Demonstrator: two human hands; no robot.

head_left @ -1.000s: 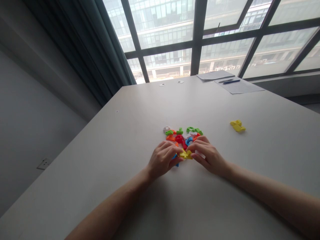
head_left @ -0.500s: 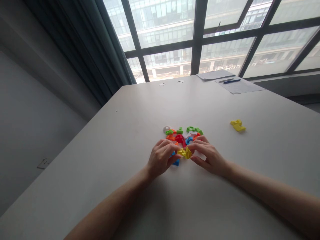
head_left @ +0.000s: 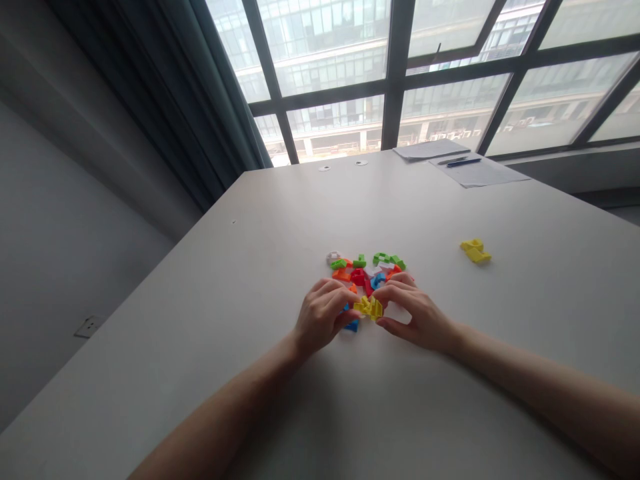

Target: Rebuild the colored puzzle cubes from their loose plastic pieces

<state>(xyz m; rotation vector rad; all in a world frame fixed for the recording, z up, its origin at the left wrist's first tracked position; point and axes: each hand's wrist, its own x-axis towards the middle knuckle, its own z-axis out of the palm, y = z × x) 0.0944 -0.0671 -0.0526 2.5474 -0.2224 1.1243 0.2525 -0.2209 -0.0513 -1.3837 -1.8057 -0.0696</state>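
Between my two hands are small yellow plastic pieces [head_left: 369, 307], close together just above the table. My left hand [head_left: 324, 311] pinches the left end between thumb and fingers. From the right, my right hand [head_left: 419, 309] grips the other end with thumb and fingertips. Whether the yellow parts are joined cannot be made out. Right behind my hands lies a pile of plastic pieces, among them a red piece [head_left: 359, 277], a green piece [head_left: 381, 258], an orange piece [head_left: 342, 274] and a white piece [head_left: 333, 257]. A blue piece [head_left: 352, 326] is partly hidden by my left hand.
More yellow pieces [head_left: 475, 251] lie apart on the right of the white table [head_left: 240, 287]. Papers [head_left: 483, 175] with a dark blue pen [head_left: 464, 162] rest at the far right edge. A window and a dark curtain [head_left: 185, 100] stand behind the table.
My right thumb and fingers have closed in on the right yellow piece, which has turned slightly. My left hand has barely moved.
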